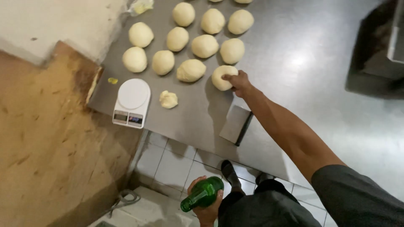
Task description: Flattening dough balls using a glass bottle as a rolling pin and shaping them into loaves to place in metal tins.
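Shiny steel desk [320, 84] over white floor tiles [172, 164], wooden board [50, 138] on the left. Right hand [238, 80] has its fingers resting on a dough ball [222, 77], near a white scale [131, 102]. Left hand [206, 206] is wrapped around a green bottle [203, 194].

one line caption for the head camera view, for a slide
Right hand rests on a dough ball on the steel table while the left hand holds a green bottle.

Right hand [238, 80] on dough ball [221, 77]; left hand [206, 206] grips green bottle [202, 194].
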